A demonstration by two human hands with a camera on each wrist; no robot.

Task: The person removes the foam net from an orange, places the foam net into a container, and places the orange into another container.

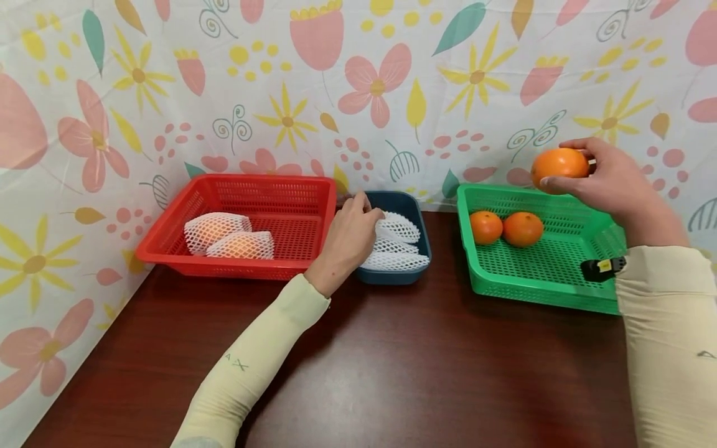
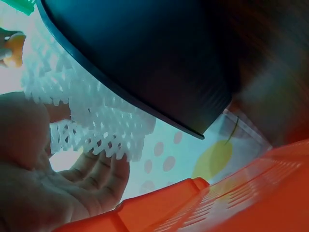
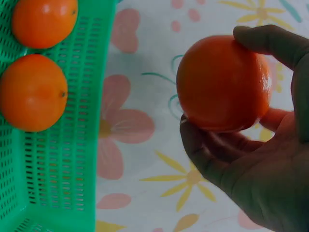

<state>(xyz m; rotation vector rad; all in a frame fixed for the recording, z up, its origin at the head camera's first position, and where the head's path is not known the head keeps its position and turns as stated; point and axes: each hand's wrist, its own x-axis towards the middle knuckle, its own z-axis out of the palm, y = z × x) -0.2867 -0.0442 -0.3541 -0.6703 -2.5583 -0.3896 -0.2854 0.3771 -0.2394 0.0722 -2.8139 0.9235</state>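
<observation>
My right hand (image 1: 610,177) holds an orange (image 1: 560,169) between thumb and fingers, raised over the back of the green basket (image 1: 551,292). The same orange (image 3: 224,83) shows smooth and shiny in the right wrist view. Two more oranges (image 1: 523,229) lie in that basket's left part. My left hand (image 1: 350,233) reaches into the dark blue bin (image 1: 392,275) and pinches the left end of a white foam net sleeve (image 1: 394,225). In the left wrist view its fingers (image 2: 113,181) curl against the mesh edge (image 2: 101,135); the thumb tip is hidden behind the mesh.
A red basket (image 1: 235,269) stands left of the bin, holding two fruits in white foam nets (image 1: 241,246). Several net sleeves lie in the bin. All three containers sit at the back of a dark brown table (image 1: 426,367), against a flowered cloth (image 1: 330,93).
</observation>
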